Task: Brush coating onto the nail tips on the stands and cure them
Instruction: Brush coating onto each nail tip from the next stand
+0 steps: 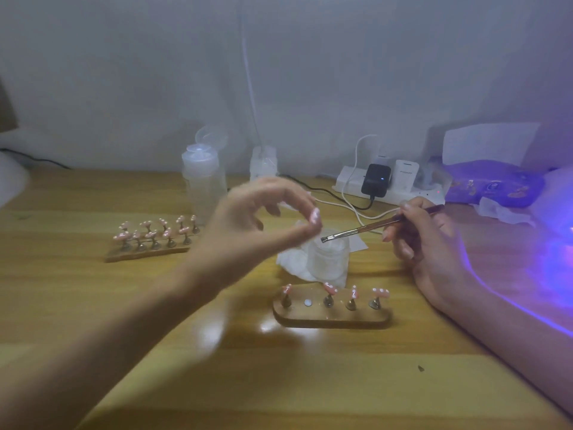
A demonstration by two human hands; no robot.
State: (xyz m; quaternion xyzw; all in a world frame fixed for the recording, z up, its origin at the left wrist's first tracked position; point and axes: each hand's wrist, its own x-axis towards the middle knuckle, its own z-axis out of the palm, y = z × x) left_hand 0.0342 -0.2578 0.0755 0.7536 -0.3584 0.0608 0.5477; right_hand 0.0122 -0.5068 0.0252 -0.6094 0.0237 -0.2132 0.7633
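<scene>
My left hand (pixel 257 218) is raised above the table and pinches a pink nail tip (pixel 408 216) with white dots between thumb and forefinger. My right hand (pixel 424 243) grips a thin brush (pixel 372 227); its bristles hover over an open jar of clear coating (pixel 328 254) standing on white tissue. In front of the jar lies a wooden stand (pixel 331 318) with several pink tips on pegs and one bare slot. A second wooden stand (pixel 148 252) full of pink tips sits to the left.
A clear pump bottle (pixel 203 181) stands at the back by the wall. A white power strip (pixel 387 184) with plugs and cables lies behind the jar. Purple UV light glows at the right edge (pixel 555 259), next to a purple packet (pixel 493 186).
</scene>
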